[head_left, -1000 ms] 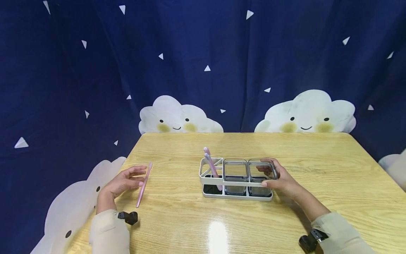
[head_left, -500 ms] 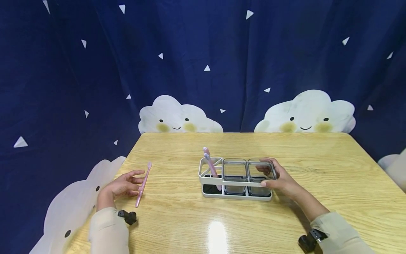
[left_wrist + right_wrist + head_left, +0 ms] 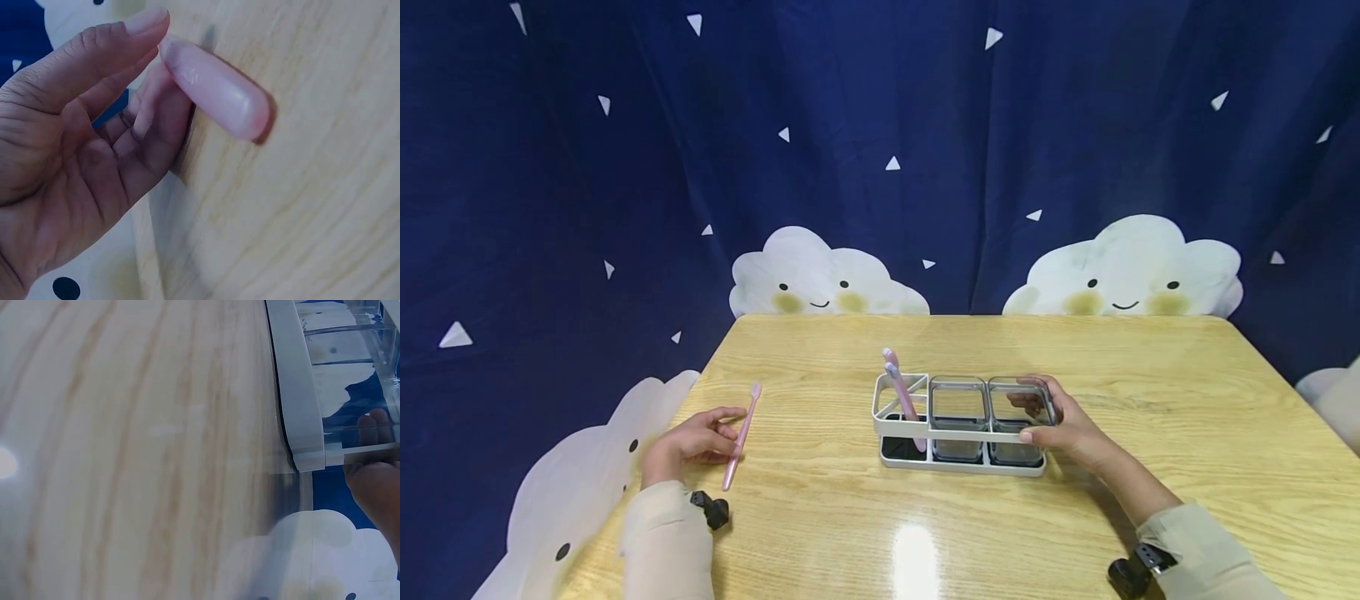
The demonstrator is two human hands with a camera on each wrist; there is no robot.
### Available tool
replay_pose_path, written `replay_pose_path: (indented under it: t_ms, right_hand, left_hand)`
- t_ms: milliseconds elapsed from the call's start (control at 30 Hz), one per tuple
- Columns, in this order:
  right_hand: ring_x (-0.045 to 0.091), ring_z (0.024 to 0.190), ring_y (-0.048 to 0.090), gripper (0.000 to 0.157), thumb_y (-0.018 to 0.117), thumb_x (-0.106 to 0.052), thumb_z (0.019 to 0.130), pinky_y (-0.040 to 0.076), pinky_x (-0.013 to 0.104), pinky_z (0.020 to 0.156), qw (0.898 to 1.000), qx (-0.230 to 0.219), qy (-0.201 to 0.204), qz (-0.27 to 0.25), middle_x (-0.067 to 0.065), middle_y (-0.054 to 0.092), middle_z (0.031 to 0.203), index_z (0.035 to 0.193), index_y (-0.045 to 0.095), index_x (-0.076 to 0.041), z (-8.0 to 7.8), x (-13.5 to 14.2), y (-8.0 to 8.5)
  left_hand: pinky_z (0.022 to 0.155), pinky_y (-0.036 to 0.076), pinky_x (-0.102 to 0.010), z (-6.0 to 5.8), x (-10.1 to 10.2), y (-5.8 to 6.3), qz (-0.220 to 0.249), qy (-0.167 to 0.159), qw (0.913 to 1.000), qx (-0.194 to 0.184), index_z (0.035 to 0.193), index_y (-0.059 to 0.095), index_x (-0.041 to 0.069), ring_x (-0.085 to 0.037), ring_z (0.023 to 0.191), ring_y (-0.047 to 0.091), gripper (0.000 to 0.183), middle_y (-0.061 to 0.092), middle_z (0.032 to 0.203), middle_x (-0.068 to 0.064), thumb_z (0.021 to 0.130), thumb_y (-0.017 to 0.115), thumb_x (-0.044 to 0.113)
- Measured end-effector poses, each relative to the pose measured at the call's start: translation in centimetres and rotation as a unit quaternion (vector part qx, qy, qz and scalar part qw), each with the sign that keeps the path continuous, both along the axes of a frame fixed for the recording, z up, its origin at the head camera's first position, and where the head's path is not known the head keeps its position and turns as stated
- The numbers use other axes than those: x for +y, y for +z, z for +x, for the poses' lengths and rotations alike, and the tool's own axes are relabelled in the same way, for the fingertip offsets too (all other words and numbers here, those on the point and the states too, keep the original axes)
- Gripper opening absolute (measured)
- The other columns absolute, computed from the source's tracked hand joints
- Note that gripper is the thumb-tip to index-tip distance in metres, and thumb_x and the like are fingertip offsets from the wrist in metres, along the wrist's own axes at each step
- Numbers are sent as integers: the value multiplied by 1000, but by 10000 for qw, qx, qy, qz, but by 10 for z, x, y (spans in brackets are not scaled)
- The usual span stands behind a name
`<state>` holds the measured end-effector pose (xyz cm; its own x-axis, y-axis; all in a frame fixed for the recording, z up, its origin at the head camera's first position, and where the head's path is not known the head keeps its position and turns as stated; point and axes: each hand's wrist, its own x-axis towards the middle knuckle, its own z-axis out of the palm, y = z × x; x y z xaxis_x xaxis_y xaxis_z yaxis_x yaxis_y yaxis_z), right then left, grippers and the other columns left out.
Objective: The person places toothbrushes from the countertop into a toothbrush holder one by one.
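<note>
A pink toothbrush lies slanted on the table at the left. My left hand pinches it from its left side, thumb and curled fingers meeting around the handle. In the left wrist view the rounded handle end sticks out past the thumb, close over the wood and its shadow. My right hand grips the right end of a white toothbrush holder, thumb in front and fingers behind. The holder carries two clear cups. Pink toothbrushes lean in its left compartment, heads up.
The wooden table ends on the left just beyond my left hand. A dark blue curtain with white clouds and triangles hangs behind it and along the left side.
My left hand has moved slightly right, its thumb and fingers closing on the toothbrush. The right hand and the holder have stayed put.
</note>
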<state>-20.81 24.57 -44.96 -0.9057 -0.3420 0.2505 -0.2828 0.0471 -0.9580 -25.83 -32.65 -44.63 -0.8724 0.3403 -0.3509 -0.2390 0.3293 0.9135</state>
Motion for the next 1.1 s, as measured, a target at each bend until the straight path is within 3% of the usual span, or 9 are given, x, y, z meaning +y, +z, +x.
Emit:
replay_pose_path:
  t_ms: [233, 433, 733, 900, 1100]
  right_hand:
    - [32, 119, 43, 70, 66, 2, 77, 37, 27, 97, 10000, -68, 3, -9, 31, 42, 128, 136, 29, 0, 1, -1, 0]
    - [33, 118, 43, 70, 66, 2, 77, 38, 28, 96, 9999, -106, 17, -13, 28, 44, 127, 136, 29, 1, 1, -1, -1]
    - [33, 118, 43, 70, 66, 2, 77, 38, 29, 96, 9999, -108, 22, -52, 30, 43, 128, 136, 29, 1, 1, -2, 1]
    - [34, 119, 43, 70, 66, 2, 77, 38, 28, 96, 10000, -85, 26, -30, 30, 43, 128, 136, 29, 1, 2, -2, 1]
    - [33, 119, 43, 70, 66, 2, 76, 37, 27, 96, 10000, -44, 25, -17, 31, 42, 128, 135, 29, 1, 1, -1, 1]
  left_hand:
    - [62, 52, -31, 1, 7, 1, -514, 357, 9980, 28, 136, 33, -8, -17, 66, 60, 75, 55, 80, -8, 71, 70, -15]
    - [62, 52, -30, -1, 2, -2, -387, 142, 9991, 46, 135, 32, -10, -16, 67, 59, 73, 58, 81, -8, 72, 68, -13]
    - [61, 51, -28, -2, 0, 3, -452, 222, 9987, -59, 135, 35, -9, -16, 65, 57, 71, 62, 81, -8, 72, 68, -9]
    - [62, 51, -27, 0, -3, 3, -112, 177, 9995, -251, 137, 32, -8, -15, 67, 57, 71, 63, 82, -6, 75, 66, -7]
    - [64, 51, -27, 4, -3, 0, 755, 345, 9954, -479, 140, 30, -5, -15, 70, 58, 69, 63, 87, -7, 78, 61, -10]
